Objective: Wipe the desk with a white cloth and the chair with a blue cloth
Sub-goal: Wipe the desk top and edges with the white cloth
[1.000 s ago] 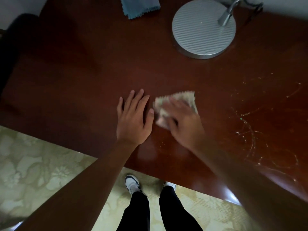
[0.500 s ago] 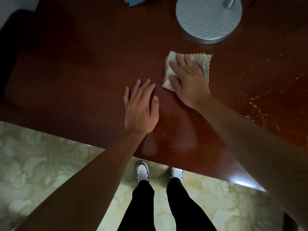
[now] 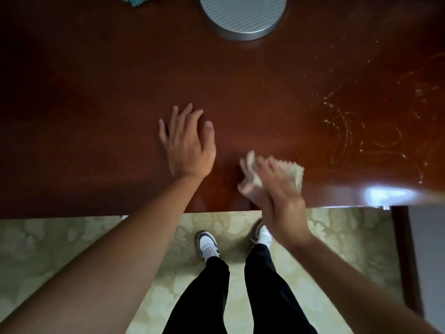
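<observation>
Evidently the white cloth (image 3: 292, 173) is mid-stroke near the front edge of the bench (image 3: 96, 116), bunched and blurred under the right hand (image 3: 277, 189). That hand's fingers look spread over it, pressing it flat rather than pinching, though the blur makes the grip hard to read; pressing from above would suit a wiping stroke. The left hand (image 3: 186, 145) lies flat on the wood just beside, fingers straight and holding nothing, probably as a brace while the person leans in. To the right, pale curling streaks (image 3: 349, 131) mark the dark red surface, so that patch seems unwiped. At the far edge stand a round ribbed metal base (image 3: 243, 15) and a corner of the blue cloth (image 3: 137, 0), well apart from both hands. Below, pale flowered flooring (image 3: 72, 242) and the person's shoes (image 3: 208, 245).
</observation>
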